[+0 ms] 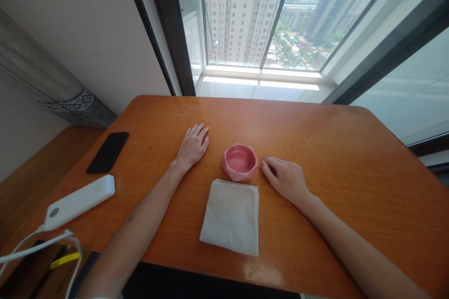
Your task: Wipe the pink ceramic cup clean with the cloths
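Beneath a far window (242, 23), our wooden counter (333, 149) carries a pink bowl (240, 167) near its middle, just on the far side of a folded pale cloth (231, 217); our left hand (194, 144) lies flat and spread, left of the bowl; our right hand (286, 176), half-open with nothing visible in it, rests just right; we judge the bowl stiff, light, perhaps breakable, best held by opposite walls; the cloth looks soft, pinchable at a corner; we can read no writing.
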`<state>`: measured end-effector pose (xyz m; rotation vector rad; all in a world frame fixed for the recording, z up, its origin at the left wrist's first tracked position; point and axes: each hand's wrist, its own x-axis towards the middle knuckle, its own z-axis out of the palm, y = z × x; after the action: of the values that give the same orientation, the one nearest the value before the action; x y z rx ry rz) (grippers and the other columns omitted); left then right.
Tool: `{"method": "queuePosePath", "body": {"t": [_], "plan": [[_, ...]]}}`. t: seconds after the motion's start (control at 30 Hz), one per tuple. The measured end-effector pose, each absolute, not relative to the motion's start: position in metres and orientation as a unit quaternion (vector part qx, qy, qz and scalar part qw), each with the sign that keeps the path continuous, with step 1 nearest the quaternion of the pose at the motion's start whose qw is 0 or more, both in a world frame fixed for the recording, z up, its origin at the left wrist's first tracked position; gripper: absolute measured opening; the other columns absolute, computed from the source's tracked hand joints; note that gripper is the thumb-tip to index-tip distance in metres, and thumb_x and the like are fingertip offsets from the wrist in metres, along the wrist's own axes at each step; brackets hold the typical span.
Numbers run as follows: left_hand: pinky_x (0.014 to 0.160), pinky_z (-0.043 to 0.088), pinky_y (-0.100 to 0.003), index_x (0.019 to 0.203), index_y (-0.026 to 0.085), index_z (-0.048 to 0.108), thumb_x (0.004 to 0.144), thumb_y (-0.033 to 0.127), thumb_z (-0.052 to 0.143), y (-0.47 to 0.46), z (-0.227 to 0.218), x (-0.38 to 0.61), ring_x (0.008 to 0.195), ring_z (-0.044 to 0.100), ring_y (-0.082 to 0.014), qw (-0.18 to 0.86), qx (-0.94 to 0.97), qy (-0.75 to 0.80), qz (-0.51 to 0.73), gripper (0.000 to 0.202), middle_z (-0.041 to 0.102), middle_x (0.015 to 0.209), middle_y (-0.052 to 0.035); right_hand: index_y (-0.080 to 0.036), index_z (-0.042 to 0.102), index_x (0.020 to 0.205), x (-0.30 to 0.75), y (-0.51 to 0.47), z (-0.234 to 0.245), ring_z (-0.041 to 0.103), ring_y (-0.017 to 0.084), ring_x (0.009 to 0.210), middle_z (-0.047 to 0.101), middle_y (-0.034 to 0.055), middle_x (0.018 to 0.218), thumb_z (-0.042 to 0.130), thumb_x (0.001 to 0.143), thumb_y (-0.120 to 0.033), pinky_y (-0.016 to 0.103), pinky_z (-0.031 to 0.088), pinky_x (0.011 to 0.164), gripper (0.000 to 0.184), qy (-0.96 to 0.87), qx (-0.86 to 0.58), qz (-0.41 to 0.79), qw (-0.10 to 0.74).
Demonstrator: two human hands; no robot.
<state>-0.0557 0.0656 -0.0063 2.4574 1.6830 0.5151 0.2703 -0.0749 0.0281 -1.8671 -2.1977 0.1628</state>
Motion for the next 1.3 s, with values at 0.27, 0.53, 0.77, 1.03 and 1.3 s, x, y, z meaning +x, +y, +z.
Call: {"method": "queuePosePath", "body": {"t": [0.27, 0.53, 0.77, 1.03, 1.3], "plan": [[0.141, 0.032, -0.054, 0.159, 0.016, 0.059, 0.112, 0.033, 0.043, 0.065, -0.005, -0.055, 0.166, 0.044, -0.0341, 0.059, 0.812, 0.557, 0.166, 0.052, 0.051, 0.175, -0.0135, -0.024, 0.059, 0.076, 0.280, -0.070, 0.009, 0.067, 0.021, 0.069, 0.076, 0.0044, 0.077, 0.047, 0.112, -0.044, 0.032, 0.029, 0.065, 0.043, -0.748, -0.632, 0.056, 0.195], [0.142, 0.031, -0.055, 0.159, 0.014, 0.059, 0.113, 0.033, 0.042, 0.065, -0.003, -0.054, 0.167, 0.043, -0.0355, 0.064, 0.812, 0.557, 0.163, 0.053, 0.050, 0.175, -0.0148, -0.024, 0.057, 0.075, 0.279, -0.071, 0.009, 0.066, 0.021, 0.067, 0.075, 0.0035, 0.076, 0.048, 0.112, -0.044, 0.032, 0.029, 0.064, 0.043, -0.750, -0.628, 0.054, 0.198], [0.141, 0.032, -0.055, 0.159, 0.016, 0.060, 0.112, 0.033, 0.042, 0.065, -0.004, -0.056, 0.166, 0.044, -0.0345, 0.061, 0.812, 0.556, 0.168, 0.053, 0.051, 0.175, -0.0143, -0.024, 0.053, 0.073, 0.281, -0.070, 0.009, 0.059, 0.017, 0.061, 0.068, 0.0007, 0.070, 0.052, 0.112, -0.040, 0.032, 0.029, 0.062, 0.042, -0.758, -0.608, 0.052, 0.231], [0.141, 0.032, -0.056, 0.159, 0.015, 0.059, 0.112, 0.034, 0.042, 0.066, -0.006, -0.056, 0.166, 0.044, -0.0348, 0.061, 0.813, 0.555, 0.165, 0.053, 0.051, 0.175, -0.0146, -0.022, 0.066, 0.086, 0.261, -0.094, 0.028, 0.053, 0.012, 0.054, 0.059, -0.0044, 0.064, 0.056, 0.111, -0.028, 0.029, 0.035, 0.059, 0.027, -0.863, -0.384, 0.102, 0.312], [0.141, 0.033, -0.054, 0.158, 0.018, 0.060, 0.112, 0.034, 0.043, 0.067, -0.008, -0.057, 0.166, 0.045, -0.0329, 0.053, 0.812, 0.555, 0.171, 0.051, 0.052, 0.174, -0.0130, -0.020, 0.069, 0.102, 0.248, -0.102, 0.027, 0.068, 0.016, 0.061, 0.074, -0.0004, 0.074, 0.064, 0.108, -0.036, 0.030, 0.037, 0.063, 0.018, -0.883, -0.391, 0.122, 0.227]]}}
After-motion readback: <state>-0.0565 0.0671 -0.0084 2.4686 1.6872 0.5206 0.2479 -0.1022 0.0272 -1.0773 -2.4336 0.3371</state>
